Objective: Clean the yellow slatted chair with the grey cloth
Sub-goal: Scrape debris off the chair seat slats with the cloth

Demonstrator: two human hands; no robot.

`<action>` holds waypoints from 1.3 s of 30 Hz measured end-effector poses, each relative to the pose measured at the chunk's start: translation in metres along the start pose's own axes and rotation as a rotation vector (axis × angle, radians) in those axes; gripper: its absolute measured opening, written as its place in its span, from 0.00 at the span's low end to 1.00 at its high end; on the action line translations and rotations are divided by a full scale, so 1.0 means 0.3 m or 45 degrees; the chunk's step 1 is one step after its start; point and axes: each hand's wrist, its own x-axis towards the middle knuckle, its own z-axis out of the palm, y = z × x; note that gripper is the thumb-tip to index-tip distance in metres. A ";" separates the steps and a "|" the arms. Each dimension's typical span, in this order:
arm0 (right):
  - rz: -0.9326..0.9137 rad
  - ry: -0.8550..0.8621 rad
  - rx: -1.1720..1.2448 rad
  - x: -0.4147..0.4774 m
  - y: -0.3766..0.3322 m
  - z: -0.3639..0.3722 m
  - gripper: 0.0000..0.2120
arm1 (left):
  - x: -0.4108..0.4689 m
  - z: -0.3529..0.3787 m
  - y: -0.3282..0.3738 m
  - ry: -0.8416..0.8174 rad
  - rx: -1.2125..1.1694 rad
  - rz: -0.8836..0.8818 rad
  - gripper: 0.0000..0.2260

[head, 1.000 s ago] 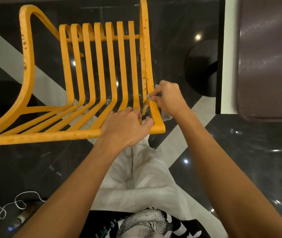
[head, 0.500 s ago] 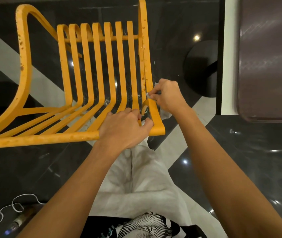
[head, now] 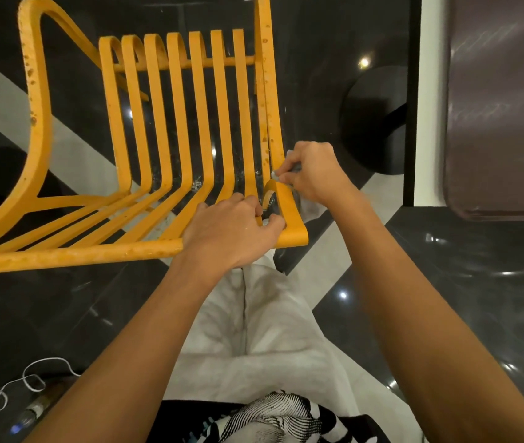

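Yellow slatted chair low on the dark floor, left hand wrapped round the front rail probably for steadying, right hand pinching the barely visible grey cloth against the right side rail.

The yellow slatted chair looked like painted metal or hard plastic, I could not tell which, with a smooth, fairly matt coat pitted by brownish rust-like specks along its frame. The floor was polished dark stone with pale bands, glossy enough to mirror the ceiling lights. Only a soft scrap of the grey cloth showed. The person's pale trousers were matt woven fabric, faintly smudged. A thin white cord lay limp.
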 end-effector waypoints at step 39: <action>-0.051 0.170 -0.013 0.081 0.033 0.061 0.03 | 0.000 -0.016 0.007 -0.015 -0.030 -0.010 0.24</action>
